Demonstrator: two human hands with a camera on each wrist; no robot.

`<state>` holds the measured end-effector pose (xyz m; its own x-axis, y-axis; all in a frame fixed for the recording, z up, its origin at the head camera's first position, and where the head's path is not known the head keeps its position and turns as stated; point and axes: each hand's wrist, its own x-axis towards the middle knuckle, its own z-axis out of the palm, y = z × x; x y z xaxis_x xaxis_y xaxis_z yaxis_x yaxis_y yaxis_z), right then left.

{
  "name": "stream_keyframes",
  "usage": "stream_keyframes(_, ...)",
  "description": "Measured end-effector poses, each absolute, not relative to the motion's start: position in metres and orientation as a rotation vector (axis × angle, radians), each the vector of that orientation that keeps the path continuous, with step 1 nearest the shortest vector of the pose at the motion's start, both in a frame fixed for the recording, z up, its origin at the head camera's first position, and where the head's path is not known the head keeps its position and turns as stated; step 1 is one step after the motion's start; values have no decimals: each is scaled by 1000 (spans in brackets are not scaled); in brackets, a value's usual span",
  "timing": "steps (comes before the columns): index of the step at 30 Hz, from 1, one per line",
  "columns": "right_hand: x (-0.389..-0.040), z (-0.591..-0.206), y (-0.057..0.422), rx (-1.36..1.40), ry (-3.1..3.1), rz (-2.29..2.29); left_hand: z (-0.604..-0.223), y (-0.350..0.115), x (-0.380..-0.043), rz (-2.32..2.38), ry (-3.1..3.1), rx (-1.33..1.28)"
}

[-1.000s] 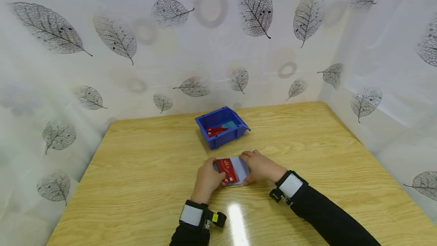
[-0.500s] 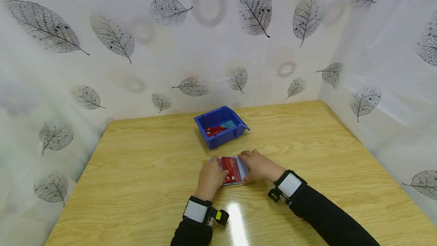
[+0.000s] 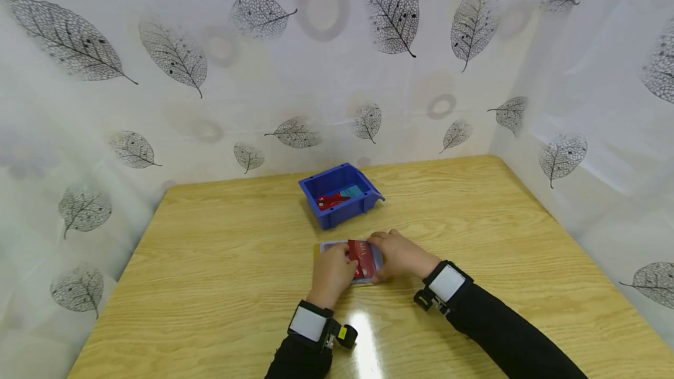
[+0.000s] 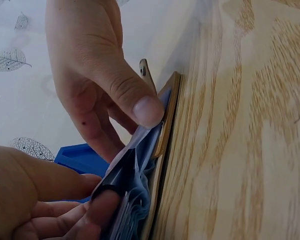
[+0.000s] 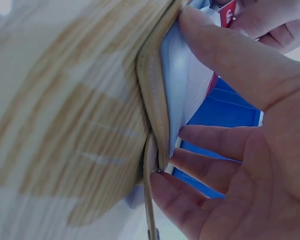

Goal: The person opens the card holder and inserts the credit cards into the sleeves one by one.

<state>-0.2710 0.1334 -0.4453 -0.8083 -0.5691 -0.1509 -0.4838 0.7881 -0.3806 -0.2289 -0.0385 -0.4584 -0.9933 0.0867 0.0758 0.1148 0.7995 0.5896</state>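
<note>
A card holder [image 3: 317, 248] with a tan cover and clear bluish sleeves lies open on the table. In the left wrist view its sleeves [image 4: 135, 205] look stacked and rippled. Over the pages lies a red card [image 3: 362, 253] with gold lettering. My left hand [image 3: 332, 274] pinches the card's left side between thumb and fingers, hiding part of it. My right hand [image 3: 402, 255] grips the holder's right edge; its thumb [image 5: 210, 30] presses the sleeve, and the fingers are at the far edge. A strap with a snap [image 5: 151, 215] sticks out from the cover.
Behind the hands stands a blue bin [image 3: 342, 215] with red cards [image 3: 332, 200] and a teal card [image 3: 351, 192] inside. The wooden table [image 3: 221, 262] ends at a white curtain [image 3: 210, 75] printed with leaves.
My left hand has shifted right with the red card, which now lies closer to my right hand. More of the holder's left edge shows. My right hand has barely moved.
</note>
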Motion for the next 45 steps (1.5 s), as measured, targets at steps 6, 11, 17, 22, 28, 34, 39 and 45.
stream_keyframes(6,-273,-448,136,-907,2703,-540,-458,-36,-227,-946,-2990,-222)
stream_keyframes(11,-274,-451,132,-899,2724,-516,-460,-37,-226,-885,-2994,-231)
stream_keyframes(17,-275,-450,129,-855,2735,-482,-464,-42,-228,-970,-2969,-275)
stream_keyframes(22,-274,-448,129,-836,2735,-478,-468,-51,-232,-1189,-2961,-303)
stream_keyframes(28,-275,-446,128,-810,2717,-483,-465,-56,-234,-1408,-2936,-288)
stream_keyframes(34,-276,-446,126,-770,2714,-474,-460,-71,-231,-1312,-2804,-152)
stream_keyframes(39,-275,-444,126,-747,2740,-459,-461,-90,-232,-1151,-2912,-194)
stream_keyframes(45,-273,-446,126,-712,2760,-487,-467,-100,-229,-1129,-3064,-334)
